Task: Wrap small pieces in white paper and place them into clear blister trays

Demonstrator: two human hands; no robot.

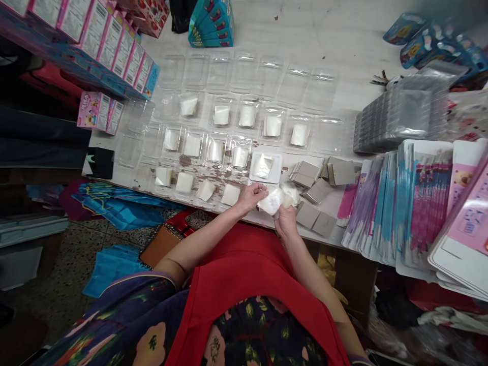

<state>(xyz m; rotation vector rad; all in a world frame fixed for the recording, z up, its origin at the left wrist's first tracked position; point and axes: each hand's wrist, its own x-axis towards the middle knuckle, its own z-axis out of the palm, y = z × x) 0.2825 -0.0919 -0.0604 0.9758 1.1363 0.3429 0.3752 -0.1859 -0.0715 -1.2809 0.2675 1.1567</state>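
Note:
Near the front edge of the table, my right hand (285, 219) is closed on a thin white paper packet (270, 202). My left hand (252, 197) pinches at the packet's upper left side, fingers closed. More white paper (292, 194) lies just beyond my right fingertips. Above my hands, a white packet (264, 166) rests on a white card with rounded corners (277, 177). Further white packets sit in clear plastic trays (241, 154) in rows, and several, such as one packet (231, 194), lie along the front edge. What is inside the packets is hidden.
Bundled grey cards (305, 174) lie right of my hands, beside upright printed cards (385, 198). Stacked clear trays (400, 114) stand behind them. Pink boxes (110, 43) fill the back left, near a blue carton (211, 23). Unfilled clear trays (244, 71) line the back row.

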